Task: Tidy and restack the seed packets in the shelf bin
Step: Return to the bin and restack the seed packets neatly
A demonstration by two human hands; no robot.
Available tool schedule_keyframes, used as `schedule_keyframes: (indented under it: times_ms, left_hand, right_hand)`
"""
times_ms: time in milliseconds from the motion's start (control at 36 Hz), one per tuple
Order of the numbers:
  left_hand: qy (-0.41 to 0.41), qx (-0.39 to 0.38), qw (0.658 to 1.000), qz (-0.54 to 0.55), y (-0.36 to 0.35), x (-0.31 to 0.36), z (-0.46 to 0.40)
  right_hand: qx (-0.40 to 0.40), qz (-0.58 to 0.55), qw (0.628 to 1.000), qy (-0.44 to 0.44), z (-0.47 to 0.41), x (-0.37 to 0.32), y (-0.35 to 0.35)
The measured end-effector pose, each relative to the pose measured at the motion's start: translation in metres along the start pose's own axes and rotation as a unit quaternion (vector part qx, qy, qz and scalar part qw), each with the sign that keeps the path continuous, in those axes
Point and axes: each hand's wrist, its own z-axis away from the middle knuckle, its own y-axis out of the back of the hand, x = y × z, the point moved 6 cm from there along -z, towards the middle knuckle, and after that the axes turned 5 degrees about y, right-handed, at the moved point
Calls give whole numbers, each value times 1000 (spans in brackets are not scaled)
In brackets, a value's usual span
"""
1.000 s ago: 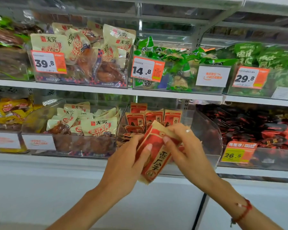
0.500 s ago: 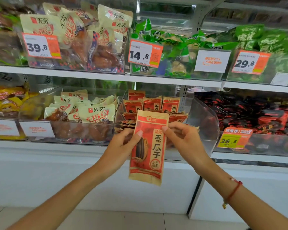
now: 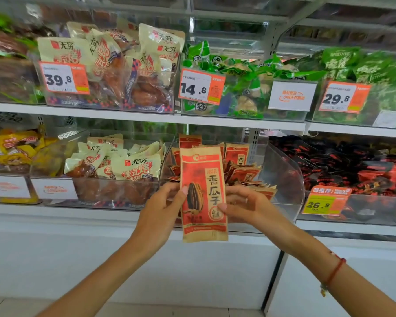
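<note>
Holding one sunflower seed packet upright before the clear shelf bin, left hand and right hand pinch its edges at nine and three o'clock. Next, probably slot it behind, toward twelve, among the standing packets.

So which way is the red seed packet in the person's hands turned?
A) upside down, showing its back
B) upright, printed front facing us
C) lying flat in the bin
B: the seed packet stands upright, front outward, pinched between the left hand and right hand.
</note>
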Motion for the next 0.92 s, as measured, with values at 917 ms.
schedule_keyframes:
  times_ms: [917]
  left_hand:
    - [95, -123, 984, 86, -1, 12, 8]
  right_hand:
    - [-16, -39, 999, 33, 13, -29, -27]
